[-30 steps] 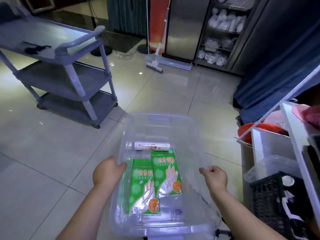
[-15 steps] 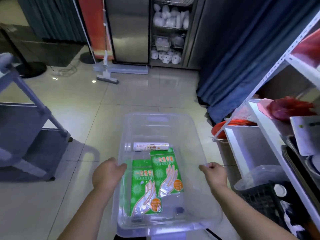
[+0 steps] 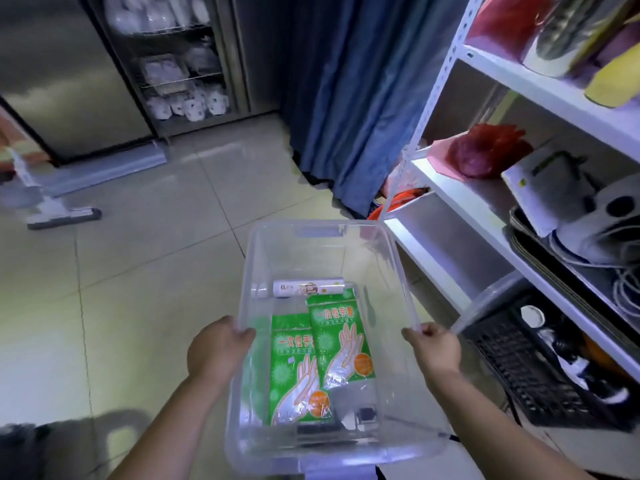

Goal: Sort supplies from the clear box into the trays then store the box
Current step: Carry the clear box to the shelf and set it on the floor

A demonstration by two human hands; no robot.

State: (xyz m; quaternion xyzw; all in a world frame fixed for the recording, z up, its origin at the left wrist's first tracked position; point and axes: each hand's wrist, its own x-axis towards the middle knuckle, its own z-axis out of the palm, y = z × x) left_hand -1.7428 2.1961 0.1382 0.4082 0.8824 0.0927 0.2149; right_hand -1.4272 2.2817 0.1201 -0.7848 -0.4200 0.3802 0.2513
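Clear box [image 3: 322, 237] in 2 hands, with 2 green glove packets [image 3: 341, 337] and 1 white roll [image 3: 308, 288].

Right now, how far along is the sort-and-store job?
Nothing looks sorted: two green glove packs and a white roll lie in the clear box. In hand: left hand and right hand grip its rims beside the white shelving. Left: sorting, storing.
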